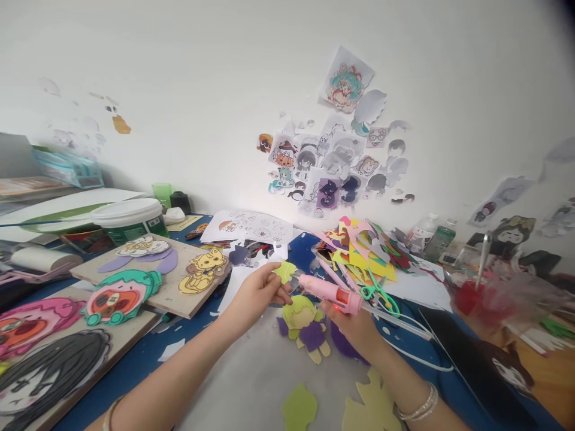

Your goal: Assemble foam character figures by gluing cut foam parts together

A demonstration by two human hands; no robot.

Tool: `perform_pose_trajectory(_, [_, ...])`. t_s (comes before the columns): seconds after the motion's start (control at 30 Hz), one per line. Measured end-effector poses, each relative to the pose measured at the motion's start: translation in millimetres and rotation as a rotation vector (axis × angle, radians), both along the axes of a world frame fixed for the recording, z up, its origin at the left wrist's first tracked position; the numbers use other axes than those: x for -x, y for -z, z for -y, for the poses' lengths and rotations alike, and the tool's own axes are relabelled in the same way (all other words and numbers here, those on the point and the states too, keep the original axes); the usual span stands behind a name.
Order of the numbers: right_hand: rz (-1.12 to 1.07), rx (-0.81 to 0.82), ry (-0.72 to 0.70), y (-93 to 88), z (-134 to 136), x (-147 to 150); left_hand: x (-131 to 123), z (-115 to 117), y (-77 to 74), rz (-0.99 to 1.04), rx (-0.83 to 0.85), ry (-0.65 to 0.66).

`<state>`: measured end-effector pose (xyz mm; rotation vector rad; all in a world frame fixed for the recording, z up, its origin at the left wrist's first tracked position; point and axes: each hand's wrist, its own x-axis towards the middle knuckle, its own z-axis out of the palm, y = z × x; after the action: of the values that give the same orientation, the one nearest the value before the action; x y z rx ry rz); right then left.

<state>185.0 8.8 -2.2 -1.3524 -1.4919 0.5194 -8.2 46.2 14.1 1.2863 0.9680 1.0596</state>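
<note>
Pinched in the fingers of my left hand (260, 291) is a small yellow-green felt piece (284, 272). My right hand (353, 328) grips a pink hot glue gun (326, 290), a red light glowing on its side. The gun's nozzle points left at the felt piece; I cannot tell whether they touch. Just below both hands lies a felt figure (312, 337) with yellow-green hair and purple clothes. Partly hidden by my right forearm is a purple felt piece (344, 344). Closer to me lie a green felt piece (299, 408) and a pale yellow felt cutout (371, 407).
A grey mat (242, 383) covers the blue table. Boards at left carry finished felt characters (121, 297) beside a white-lidded tub (130, 215). Green scissors (380, 292) and coloured felt scraps (368, 254) lie behind the gun; a white cable (417, 359) loops right.
</note>
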Motion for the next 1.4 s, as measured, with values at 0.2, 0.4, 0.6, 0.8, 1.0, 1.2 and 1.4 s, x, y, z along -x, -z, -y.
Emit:
perform_pose_trajectory(0.2, [0.029, -0.003, 0.033, 0.7, -2, -2, 0, 1, 0.6, -0.048, -0.037, 0.021])
perform_pose_trajectory(0.4, [0.038, 0.001, 0.02, -0.6, -1, -2, 0, 4, -0.3, -0.099, -0.049, 0.007])
perform_pose_trajectory(0.6, [0.083, -0.054, 0.002, -0.2, 2, -1, -1, 6, -2.9, -0.183, -0.049, 0.008])
perform_pose_trajectory(0.8, [0.173, -0.09, -0.094, -0.4, 1, -3, -3, 8, -4.7, -0.239, -0.098, -0.002])
perform_pose_trajectory(1.0, [0.22, -0.123, -0.119, 0.8, -1, -4, -2, 8, -3.3, -0.31, -0.152, -0.015])
perform_pose_trajectory(1.2, [0.23, -0.136, -0.124, 4.3, -4, -7, -2, 10, -5.0, -0.376, -0.183, -0.016])
perform_pose_trajectory(1.4, [0.208, -0.138, -0.101, 5.0, -5, -7, -2, 11, -6.0, -0.449, -0.233, -0.01])
